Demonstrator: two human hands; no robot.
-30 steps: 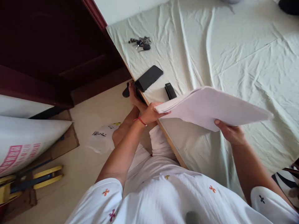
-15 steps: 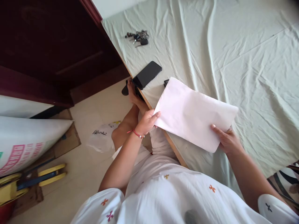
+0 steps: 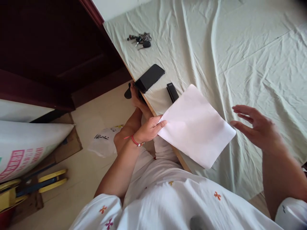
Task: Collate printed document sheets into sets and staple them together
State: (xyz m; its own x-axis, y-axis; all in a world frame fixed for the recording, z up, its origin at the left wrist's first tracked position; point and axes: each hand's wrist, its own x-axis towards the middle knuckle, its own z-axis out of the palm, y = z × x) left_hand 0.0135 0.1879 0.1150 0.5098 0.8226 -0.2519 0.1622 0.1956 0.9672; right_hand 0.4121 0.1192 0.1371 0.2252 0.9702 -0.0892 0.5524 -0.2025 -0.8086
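- we're right in it: our left grip point(image 3: 151, 128) pinches the paper point(image 3: 195, 127) at its nine-o'clock corner, thumb on top, and that's the only sure hold we can see!
- over at three o'clock, our right grip point(image 3: 260, 131) is unclenched, fingers spread, nothing in it; the thumb tip hangs just beside the paper's corner, and whether it touches, we can't tell.
- danger number one, in our judgement: with one pinch doing the work, the far end could sag or swing, and any layers could slide out of line.
- danger two: too hard a squeeze at nine o'clock might crease that corner.
- danger three: a sweep towards eleven o'clock could knock what looks like a black stapler point(image 3: 172, 92), just by the paper's edge, and maybe shove it at the phone point(image 3: 150, 78).
- now the paper itself, between three and four o'clock from mid-view, over the near side of the cloth-covered table point(image 3: 240, 76): white with a faint pink cast, blank on the face we see, softly bowed. how many sheets? we can't count them!
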